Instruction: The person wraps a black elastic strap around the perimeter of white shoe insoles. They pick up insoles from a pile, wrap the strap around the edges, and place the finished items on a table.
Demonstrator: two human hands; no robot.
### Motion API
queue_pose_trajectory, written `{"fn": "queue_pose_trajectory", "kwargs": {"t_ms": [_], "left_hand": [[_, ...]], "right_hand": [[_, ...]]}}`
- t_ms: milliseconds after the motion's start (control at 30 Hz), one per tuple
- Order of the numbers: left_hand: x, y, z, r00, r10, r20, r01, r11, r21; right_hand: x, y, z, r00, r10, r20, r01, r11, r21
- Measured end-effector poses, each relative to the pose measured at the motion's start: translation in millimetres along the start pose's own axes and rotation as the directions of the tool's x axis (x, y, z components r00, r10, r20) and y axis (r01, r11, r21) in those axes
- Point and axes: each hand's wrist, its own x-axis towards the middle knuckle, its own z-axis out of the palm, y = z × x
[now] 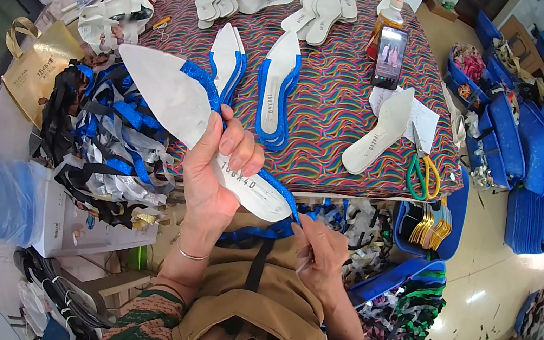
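Observation:
A white, pointed shoe insole [160, 90] is tilted in front of me, its toe to the upper left and its heel toward my right hand. My left hand [214, 164] is closed round its middle, thumb on top. A glittery blue strip [278, 185] runs along the insole's far edge and round toward the heel. My right hand [322, 248] pinches that strip just off the heel; part of the strip is hidden by the fingers. On the table behind lie blue-edged insoles [270, 102] and another blue-edged pair [226, 56].
The patterned table [321, 128] bears plain insoles [325, 11], a single insole [381, 134], scissors [424, 173], a phone [390, 57] and a bottle [390, 18]. A heap of ribbon scraps [120, 139] lies at left. Blue bins [433, 228] stand to the right.

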Motion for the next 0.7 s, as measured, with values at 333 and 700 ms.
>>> {"fn": "queue_pose_trajectory", "kwargs": {"t_ms": [333,700], "left_hand": [[-16,-19,4,0.984,0.033,-0.175,0.010,0.971,0.240],[-50,-19,-11,0.839,-0.513,-0.181,0.539,0.828,0.153]], "right_hand": [[9,6,23,0.925,0.363,-0.110,-0.316,0.897,0.308],[32,6,-10,0.979,0.181,-0.091,-0.167,0.976,0.140]]}}
